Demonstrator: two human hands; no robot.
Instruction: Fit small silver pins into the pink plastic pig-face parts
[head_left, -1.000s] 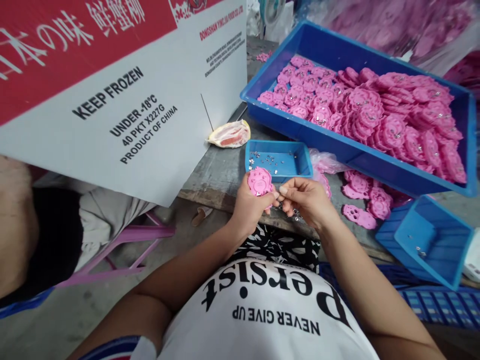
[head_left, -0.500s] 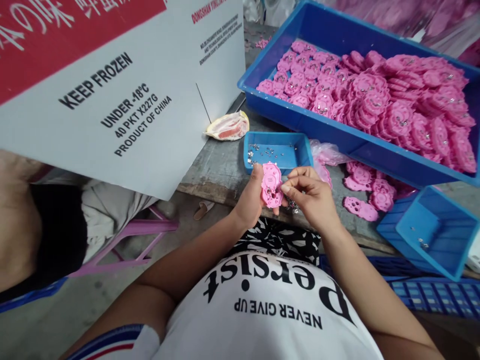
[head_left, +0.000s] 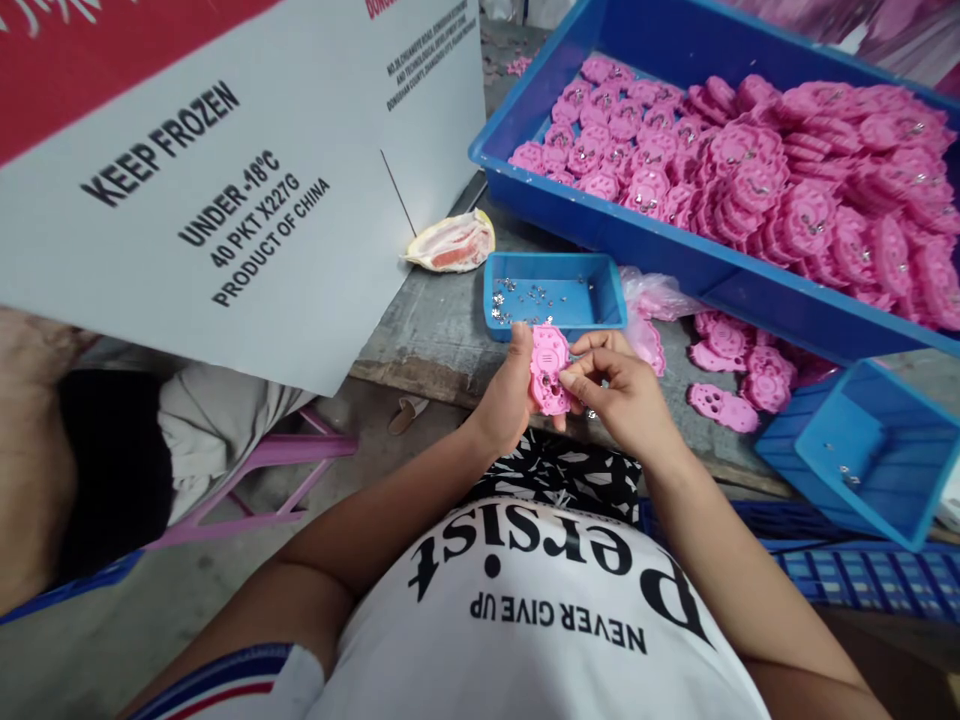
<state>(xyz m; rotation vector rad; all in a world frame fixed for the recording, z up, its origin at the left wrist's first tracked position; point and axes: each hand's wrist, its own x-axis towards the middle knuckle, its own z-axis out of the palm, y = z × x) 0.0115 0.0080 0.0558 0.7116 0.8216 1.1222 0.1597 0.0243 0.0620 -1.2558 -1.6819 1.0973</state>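
Note:
Upright in my left hand (head_left: 506, 402) is a pink plastic piece (head_left: 550, 362) with a scalloped edge and holes, gripped between thumb and fingers. My right hand (head_left: 616, 385) closes in a pinch at the piece's lower right edge; whatever lies between the fingertips is too small to make out. Just behind both hands stands a small blue tray (head_left: 559, 290) with tiny shiny metal parts scattered in it. Some more shiny bits show below my right fingers, partly hidden by them.
A large blue bin (head_left: 592, 225) full of pink pieces fills the back right. Loose pink pieces (head_left: 724, 407) and a tilted blue box (head_left: 847, 440) lie at right. A white carton (head_left: 322, 290) and a fruit wedge (head_left: 452, 243) are at left, beside a seated person (head_left: 105, 460).
Both hands and the pink piece have shifted slightly right in the picture as the view moved a little. The hold and the pinch look the same.

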